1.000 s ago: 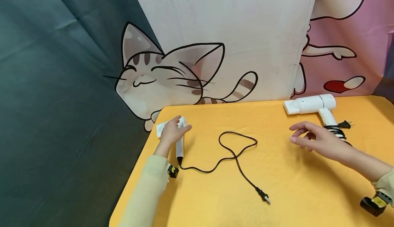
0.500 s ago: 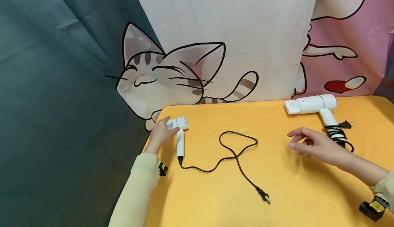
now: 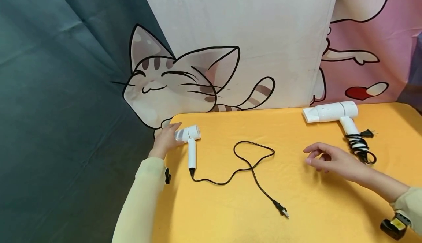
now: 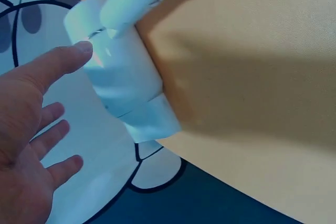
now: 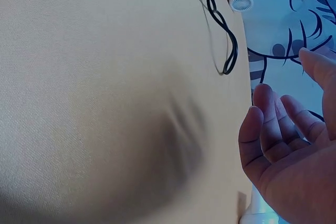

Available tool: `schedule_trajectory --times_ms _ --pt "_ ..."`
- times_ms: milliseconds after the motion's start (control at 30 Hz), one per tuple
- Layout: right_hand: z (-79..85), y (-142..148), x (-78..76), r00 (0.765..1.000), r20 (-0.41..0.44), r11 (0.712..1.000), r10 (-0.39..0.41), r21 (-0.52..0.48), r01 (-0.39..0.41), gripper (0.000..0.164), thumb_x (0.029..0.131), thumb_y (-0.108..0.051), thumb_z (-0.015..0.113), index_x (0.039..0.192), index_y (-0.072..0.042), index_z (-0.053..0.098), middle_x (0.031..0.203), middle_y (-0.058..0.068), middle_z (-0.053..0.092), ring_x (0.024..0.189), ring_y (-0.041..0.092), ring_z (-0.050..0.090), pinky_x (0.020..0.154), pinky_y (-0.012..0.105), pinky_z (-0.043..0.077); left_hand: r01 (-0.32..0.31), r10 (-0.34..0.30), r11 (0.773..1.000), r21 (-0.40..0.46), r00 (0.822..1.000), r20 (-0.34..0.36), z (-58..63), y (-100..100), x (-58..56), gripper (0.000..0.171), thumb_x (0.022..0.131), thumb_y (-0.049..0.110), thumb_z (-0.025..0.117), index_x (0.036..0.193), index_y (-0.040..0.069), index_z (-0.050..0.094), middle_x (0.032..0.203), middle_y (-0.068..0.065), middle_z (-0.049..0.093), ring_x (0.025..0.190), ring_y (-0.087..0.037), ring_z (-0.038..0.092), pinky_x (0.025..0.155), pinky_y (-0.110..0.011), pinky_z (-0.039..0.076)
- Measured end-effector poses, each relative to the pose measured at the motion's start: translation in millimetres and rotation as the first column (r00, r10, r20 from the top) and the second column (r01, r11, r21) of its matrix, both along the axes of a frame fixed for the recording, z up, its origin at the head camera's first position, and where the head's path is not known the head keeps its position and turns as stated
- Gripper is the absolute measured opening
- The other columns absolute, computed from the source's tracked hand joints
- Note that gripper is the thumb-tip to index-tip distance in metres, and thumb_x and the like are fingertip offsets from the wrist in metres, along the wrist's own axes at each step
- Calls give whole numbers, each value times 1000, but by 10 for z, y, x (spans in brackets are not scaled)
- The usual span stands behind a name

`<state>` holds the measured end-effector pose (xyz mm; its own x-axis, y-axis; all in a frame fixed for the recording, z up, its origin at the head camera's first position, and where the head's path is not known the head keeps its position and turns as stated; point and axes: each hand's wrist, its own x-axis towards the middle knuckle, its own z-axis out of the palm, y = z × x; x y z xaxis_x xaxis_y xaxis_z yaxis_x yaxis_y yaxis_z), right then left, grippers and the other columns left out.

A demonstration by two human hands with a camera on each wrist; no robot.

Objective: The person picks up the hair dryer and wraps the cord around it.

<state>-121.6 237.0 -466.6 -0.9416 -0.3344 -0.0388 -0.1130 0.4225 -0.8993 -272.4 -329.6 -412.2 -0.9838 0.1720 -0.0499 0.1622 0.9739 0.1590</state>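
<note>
My left hand (image 3: 166, 139) is at the nozzle end of a white hair dryer (image 3: 192, 153) lying at the table's left side. In the head view the hand hides part of that nozzle. The left wrist view shows its fingers spread apart, with the thumb's tip over the dryer's barrel (image 4: 123, 72); whether it touches I cannot tell. The dryer's black cord (image 3: 227, 181) runs loose across the table to a plug (image 3: 281, 210). My right hand (image 3: 334, 163) hovers above the table on the right, fingers loosely bent around nothing.
A second, larger white hair dryer (image 3: 333, 112) lies at the back right, its cord (image 3: 357, 144) wound about the handle. The yellow table (image 3: 230, 217) meets a cartoon-printed cloth (image 3: 257, 34) at the back. A dark green curtain (image 3: 66, 126) hangs at the left.
My left hand has moved left from over the small dryer's head to its nozzle end, uncovering the barrel and handle. My right hand has come slightly lower and nearer. Both dryers lie as before.
</note>
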Motion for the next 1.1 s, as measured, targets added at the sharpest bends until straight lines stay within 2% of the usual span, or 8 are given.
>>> schedule_trajectory --times_ms 267,433,633,867,967,1100 --pt "-78 -46 30 999 -10 997 31 -67 -31 35 107 -11 65 136 8 57 105 7 63 78 18 64 62 31 57 75 -85 990 -119 993 -77 -180 -44 -141 100 86 17 90 168 11 34 166 -27 39 150 -49 39 122 -64 35" --pt "-105 -76 35 998 -5 995 67 -76 -67 34 108 -9 64 136 9 57 105 7 62 78 17 63 62 31 57 88 -105 982 -164 990 -94 -301 -79 -171 103 85 16 91 169 11 31 166 -27 38 153 -48 35 126 -63 29" --pt "-67 -120 20 996 13 995 84 -56 -83 35 108 -13 65 135 8 58 106 9 62 77 16 61 63 31 57 85 -102 985 -151 989 -109 -430 -93 -174 107 82 14 94 168 11 32 165 -26 39 153 -46 36 126 -63 29" --pt "-56 -168 3 994 7 992 108 -64 -107 34 107 -12 66 132 10 60 103 9 63 77 14 61 63 30 56 78 -91 992 -99 987 -136 -540 -92 -182 96 83 11 93 164 8 41 161 -27 45 150 -46 41 126 -63 30" --pt "-69 -173 6 994 8 992 112 -64 -112 33 107 -12 65 131 9 60 102 8 63 77 15 61 63 30 56 80 -90 994 -77 987 -135 -558 -72 -185 91 85 10 92 162 7 44 157 -27 49 145 -46 47 125 -62 33" --pt "-81 -177 8 992 9 990 122 -70 -121 32 108 -12 64 131 10 60 102 8 62 77 16 61 63 30 56 70 -79 995 -71 987 -137 -586 -62 -194 82 88 9 89 158 5 47 150 -28 55 135 -48 55 117 -61 43"
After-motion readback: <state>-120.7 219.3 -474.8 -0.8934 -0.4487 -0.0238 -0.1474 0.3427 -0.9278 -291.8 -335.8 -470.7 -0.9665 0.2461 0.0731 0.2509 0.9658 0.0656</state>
